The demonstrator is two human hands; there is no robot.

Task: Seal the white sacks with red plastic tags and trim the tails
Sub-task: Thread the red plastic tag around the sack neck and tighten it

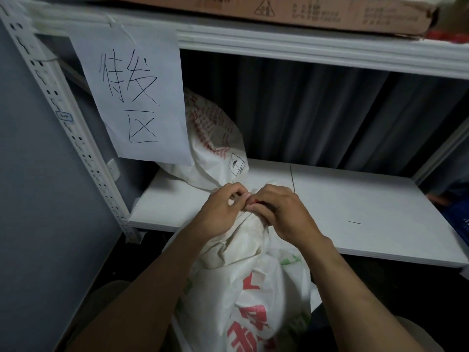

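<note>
A white sack (250,295) with red and green print stands in front of me, its neck bunched at the top. My left hand (222,209) and my right hand (279,212) meet at that neck, fingers curled. Between their fingertips a thin red plastic tag (255,200) shows, pinched by both hands; most of it is hidden by the fingers. A second white sack (213,138) with red print lies on the shelf just behind my hands.
A white shelf board (355,199) stretches to the right. A paper sign (134,95) hangs from the upper shelf (304,47), which carries a flat cardboard box (304,11). The perforated shelf post (63,128) stands at left, beside a grey wall.
</note>
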